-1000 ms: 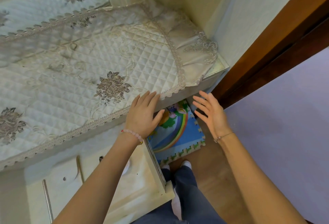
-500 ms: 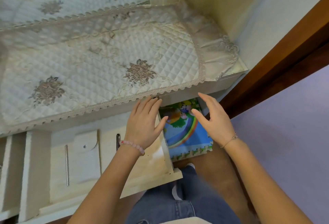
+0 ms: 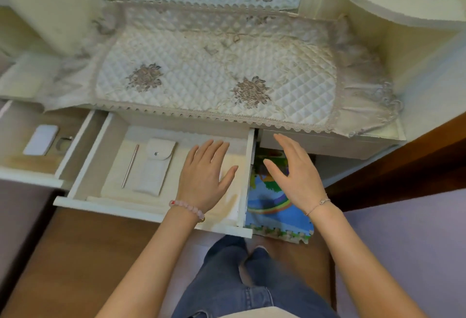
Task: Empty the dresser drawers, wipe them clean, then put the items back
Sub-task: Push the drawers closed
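Now the head view sits farther back than half a second ago, taking in the whole quilted cover (image 3: 214, 75) on the dresser top at twelve o'clock and a second open drawer, the left drawer (image 3: 30, 179), at nine o'clock, which was barely in frame before. The left hand (image 3: 204, 176) has drawn back from the cover's lace edge and lies flat over the right end of the middle drawer (image 3: 151, 210), fingers straight and slightly spread, gripping nothing; whether the palm touches the liner cannot be told. The right hand (image 3: 295, 173), at three o'clock from it, is likewise open and empty, thumb out, above the foam mat (image 3: 274, 206) on the floor, as it was before. Inside the middle drawer, at nine o'clock from the left hand, a white pouch (image 3: 156, 166) and a pen (image 3: 130, 166) lie side by side, just apart, unmoved. The left drawer holds a flat white slab (image 3: 41, 139). The person's jeans (image 3: 227, 287) fill six o'clock.
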Demonstrator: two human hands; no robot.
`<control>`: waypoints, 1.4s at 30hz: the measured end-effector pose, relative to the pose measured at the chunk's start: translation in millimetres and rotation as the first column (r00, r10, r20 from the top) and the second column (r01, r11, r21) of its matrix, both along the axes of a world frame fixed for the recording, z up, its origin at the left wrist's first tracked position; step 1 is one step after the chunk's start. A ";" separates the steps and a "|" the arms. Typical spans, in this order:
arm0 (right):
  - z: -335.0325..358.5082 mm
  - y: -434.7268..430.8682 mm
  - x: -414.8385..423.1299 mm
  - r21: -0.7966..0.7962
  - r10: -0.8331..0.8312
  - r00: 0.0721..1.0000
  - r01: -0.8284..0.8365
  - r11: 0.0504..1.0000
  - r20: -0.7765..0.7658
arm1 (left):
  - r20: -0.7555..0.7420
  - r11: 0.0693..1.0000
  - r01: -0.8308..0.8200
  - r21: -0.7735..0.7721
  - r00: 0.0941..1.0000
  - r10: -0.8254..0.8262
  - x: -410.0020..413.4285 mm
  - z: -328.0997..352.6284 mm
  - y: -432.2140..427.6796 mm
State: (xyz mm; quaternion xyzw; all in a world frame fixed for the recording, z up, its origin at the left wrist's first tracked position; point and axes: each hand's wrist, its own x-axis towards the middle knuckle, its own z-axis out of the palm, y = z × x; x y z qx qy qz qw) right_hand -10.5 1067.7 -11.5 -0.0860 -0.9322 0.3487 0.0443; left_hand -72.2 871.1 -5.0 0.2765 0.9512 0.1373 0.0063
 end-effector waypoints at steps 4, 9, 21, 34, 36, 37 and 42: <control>0.1 -2.4 0.5 0.012 0.126 0.992 -0.126 0.992 0.002 | 0.009 0.990 -0.137 0.035 0.991 0.137 26.3 0.0 -8.5; -3.6 -13.3 -2.8 0.033 0.216 0.976 -0.216 0.976 0.006 | 0.011 0.968 -0.251 0.018 0.968 0.251 45.0 0.2 -29.5; -12.4 -91.2 -34.0 0.056 0.355 0.933 -0.358 0.932 0.055 | 0.033 0.926 -0.377 0.010 0.926 0.376 46.3 -7.5 -102.3; -30.3 -177.8 -75.9 0.093 0.289 0.951 -0.299 0.950 0.106 | 0.076 0.954 -0.299 0.009 0.952 0.298 -19.5 -24.8 -197.8; -32.1 -184.2 -80.7 0.099 0.272 0.956 -0.283 0.954 0.112 | 0.088 0.962 -0.274 0.010 0.958 0.272 -27.4 -28.5 -201.2; -32.6 -186.3 -82.1 0.099 0.262 0.958 -0.273 0.957 0.115 | 0.093 0.965 -0.263 0.020 0.961 0.260 -30.0 -29.5 -201.6; -34.3 -186.9 -92.2 0.108 0.235 0.965 -0.248 0.963 0.120 | 0.102 0.973 -0.219 0.074 0.972 0.211 -41.5 -33.7 -194.9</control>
